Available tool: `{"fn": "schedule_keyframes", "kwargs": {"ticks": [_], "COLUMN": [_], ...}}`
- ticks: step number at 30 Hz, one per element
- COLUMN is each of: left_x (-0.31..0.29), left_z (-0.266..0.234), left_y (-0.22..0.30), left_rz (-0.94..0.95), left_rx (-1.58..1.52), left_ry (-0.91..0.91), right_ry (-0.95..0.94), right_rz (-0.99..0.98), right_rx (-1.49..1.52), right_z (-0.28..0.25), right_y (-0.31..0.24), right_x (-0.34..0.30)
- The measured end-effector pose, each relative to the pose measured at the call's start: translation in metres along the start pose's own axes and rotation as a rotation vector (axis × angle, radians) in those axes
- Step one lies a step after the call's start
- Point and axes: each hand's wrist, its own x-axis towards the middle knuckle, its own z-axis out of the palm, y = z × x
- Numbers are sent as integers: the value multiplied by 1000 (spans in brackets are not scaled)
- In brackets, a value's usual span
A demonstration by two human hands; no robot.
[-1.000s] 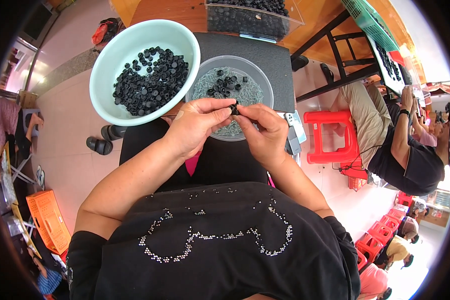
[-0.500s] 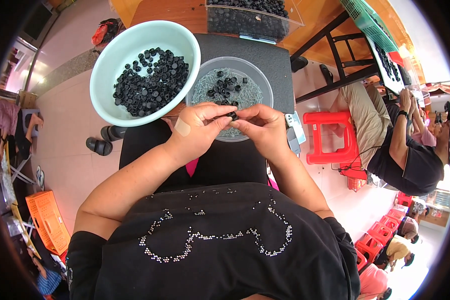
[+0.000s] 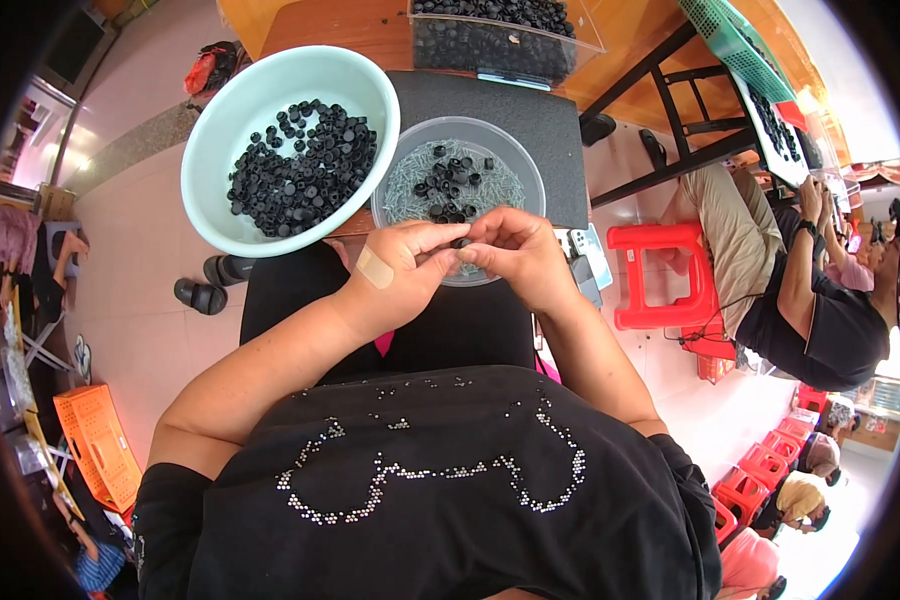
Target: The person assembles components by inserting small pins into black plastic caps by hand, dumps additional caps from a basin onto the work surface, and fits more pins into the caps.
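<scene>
My left hand point(image 3: 402, 262), with a tan plaster on its back, and my right hand point(image 3: 518, 258) meet over the near edge of a clear round tub point(image 3: 538, 180). Between their pinched fingertips is a small black plastic cap point(image 3: 460, 242), partly covered by the fingers. Many silvery screws point(image 3: 500, 190) fill the tub, and several loose black caps point(image 3: 448, 172) lie on top of them. Left of the tub, a large pale mint basin point(image 3: 205, 150) holds a heap of similar black caps point(image 3: 305, 170).
Behind stands a clear plastic box point(image 3: 495, 50) of black parts on the table point(image 3: 530, 120). A phone point(image 3: 592, 258) lies right of the tub. Further right are a red stool point(image 3: 660, 275) and a seated person point(image 3: 800, 290). An orange crate point(image 3: 98, 445) sits at lower left.
Both hands stay together at the tub, with only the fingers shifting around the cap. More of the cap is now covered, and my left hand sits slightly lower.
</scene>
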Motion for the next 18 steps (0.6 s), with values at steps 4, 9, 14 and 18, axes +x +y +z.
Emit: {"fn": "schedule_keyframes", "kwargs": {"ticks": [4, 9, 14, 18], "left_x": [-1, -1, -3, -7], "left_z": [2, 2, 1, 2], "left_y": [-2, -4, -16, -10], "left_rz": [46, -67, -214, -290], "left_rx": [85, 28, -251, -269], "left_ry": [1, -31, -31, -2], "right_ry": [-15, -46, -69, -49], "right_rz": [146, 157, 59, -35], "right_rx": [-68, 21, 40, -129], "right_z": [-6, 2, 9, 5], "right_y": [11, 17, 22, 43], "right_x": [1, 2, 3, 9]}}
